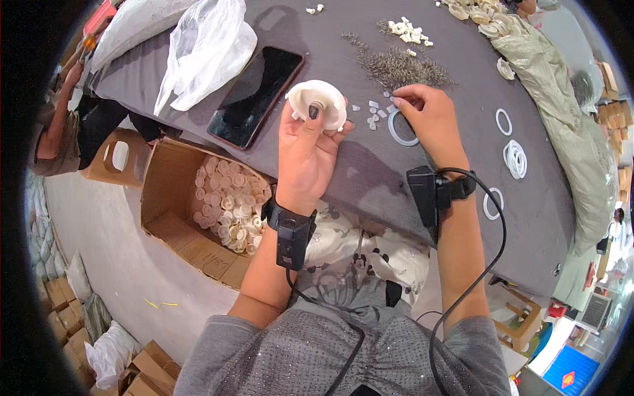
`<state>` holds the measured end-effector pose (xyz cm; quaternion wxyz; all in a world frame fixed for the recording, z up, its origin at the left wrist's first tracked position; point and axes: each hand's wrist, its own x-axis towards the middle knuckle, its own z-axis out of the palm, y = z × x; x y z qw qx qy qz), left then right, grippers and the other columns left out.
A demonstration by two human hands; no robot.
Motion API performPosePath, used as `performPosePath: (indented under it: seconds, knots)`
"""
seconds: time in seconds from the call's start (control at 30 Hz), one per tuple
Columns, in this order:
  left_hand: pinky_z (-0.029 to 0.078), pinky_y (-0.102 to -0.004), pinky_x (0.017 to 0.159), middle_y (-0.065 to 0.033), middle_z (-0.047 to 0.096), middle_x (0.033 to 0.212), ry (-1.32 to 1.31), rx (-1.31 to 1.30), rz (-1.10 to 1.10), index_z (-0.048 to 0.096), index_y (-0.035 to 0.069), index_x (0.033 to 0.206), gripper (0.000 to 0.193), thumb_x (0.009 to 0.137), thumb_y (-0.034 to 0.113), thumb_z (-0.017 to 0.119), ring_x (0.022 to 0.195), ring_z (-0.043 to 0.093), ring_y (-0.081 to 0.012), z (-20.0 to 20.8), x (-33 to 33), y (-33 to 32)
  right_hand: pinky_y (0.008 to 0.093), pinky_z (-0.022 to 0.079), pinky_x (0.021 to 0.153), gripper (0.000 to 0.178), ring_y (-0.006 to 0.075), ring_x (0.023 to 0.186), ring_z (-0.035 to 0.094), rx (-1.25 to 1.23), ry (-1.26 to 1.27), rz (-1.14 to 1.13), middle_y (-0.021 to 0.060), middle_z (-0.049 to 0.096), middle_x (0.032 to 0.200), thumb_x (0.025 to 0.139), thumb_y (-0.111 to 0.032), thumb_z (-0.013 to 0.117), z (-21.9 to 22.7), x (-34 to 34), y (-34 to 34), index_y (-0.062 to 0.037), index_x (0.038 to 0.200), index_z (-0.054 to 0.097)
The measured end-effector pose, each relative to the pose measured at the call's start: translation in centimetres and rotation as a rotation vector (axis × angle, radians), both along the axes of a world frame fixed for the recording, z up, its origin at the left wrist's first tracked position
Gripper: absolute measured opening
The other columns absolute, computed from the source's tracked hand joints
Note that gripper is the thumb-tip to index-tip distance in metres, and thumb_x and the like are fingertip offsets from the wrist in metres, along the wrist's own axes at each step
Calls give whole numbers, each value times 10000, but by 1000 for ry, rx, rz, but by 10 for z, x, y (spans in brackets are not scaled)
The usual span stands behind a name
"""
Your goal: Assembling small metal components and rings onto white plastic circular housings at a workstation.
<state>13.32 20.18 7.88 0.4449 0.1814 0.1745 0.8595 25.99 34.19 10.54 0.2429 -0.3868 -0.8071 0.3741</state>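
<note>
Tabletop (360,168): grey, springs (404,67) strewn
Left hand (307,158): white cup-shaped part (325,90) gripped
Right hand (430,119): beside translucent pieces (374,104); grip cannot be told

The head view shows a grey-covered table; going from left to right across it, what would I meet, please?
White plastic bag, black smartphone, left hand holding a cupped white plastic part, small translucent pieces, right hand, stacked white rings, pale woven sack.
</note>
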Motion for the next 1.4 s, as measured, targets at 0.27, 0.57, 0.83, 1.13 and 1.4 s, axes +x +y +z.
performPosePath:
  seconds: [0.27,0.57,0.83,1.13,1.4]
  knots:
    - [479,-347,759,-110,542,1056,1,-12,-2,423,70,1107,276,853,106,525,954,554,-199,0,1,2,315,451,645,140,235,711,585,303,-194,-101,107,612,766,713,-127,608,-4,-8,-5,-39,821,626]
    - [480,-333,754,-99,551,1036,-22,-23,-1,430,89,1098,265,854,123,530,842,564,-173,0,-1,1,224,435,505,122,98,598,569,-222,204,-137,60,611,718,742,-92,609,1,-2,5,14,799,588]
    - [488,-325,741,-69,550,1011,-78,-9,32,428,66,1100,268,854,100,527,885,568,-168,3,-2,2,215,473,557,162,141,665,602,-440,323,-42,111,622,801,775,-96,584,10,-2,1,11,889,543]
    - [482,-322,751,-85,548,1059,-80,-5,-3,414,106,1127,305,848,126,537,935,554,-172,-1,-2,-1,270,525,713,152,210,878,598,-964,793,-72,168,585,1005,809,-122,543,8,10,4,-20,914,503]
    - [480,-315,745,-70,552,1035,-76,26,-26,427,103,1112,289,847,123,539,903,556,-160,0,-2,0,203,443,526,182,109,635,521,-1078,936,-66,43,571,807,784,-125,524,-2,17,18,-27,936,507]
